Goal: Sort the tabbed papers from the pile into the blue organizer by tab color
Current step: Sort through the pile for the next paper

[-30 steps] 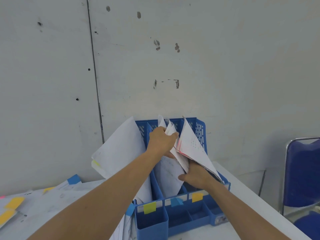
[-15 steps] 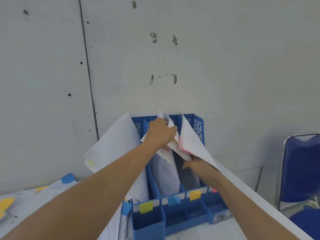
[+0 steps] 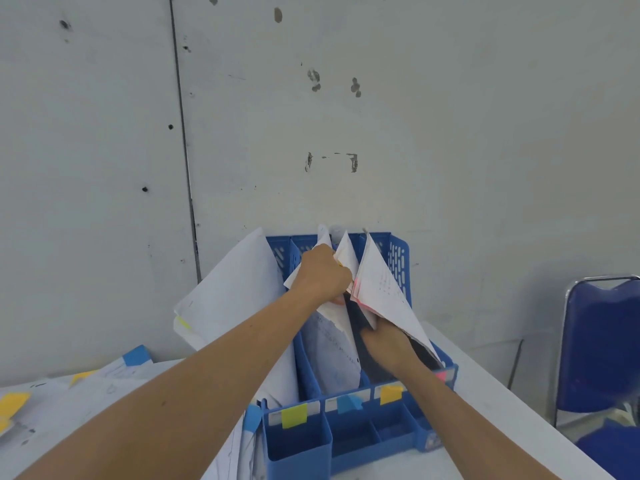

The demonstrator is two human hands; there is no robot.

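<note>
Blue organizer (image 3: pixel 398 258) at the table's (image 3: pixel 485 393) far edge, against the wall — filing under way.
Left hand (image 3: pixel 323 275) grips a bundle of papers (image 3: pixel 346 256), fingers curled round it, above the middle slots; right hand (image 3: pixel 384 344) reaches under the pink-tabbed sheets (image 3: pixel 384 292) — its fingers are hidden, state undetermined. Risk: the bundle creases or drops into the wrong slot if the gap closes. Papers white, limp, corners splayed; unsorted pile (image 3: pixel 52 393) lies at the left edge.
</note>
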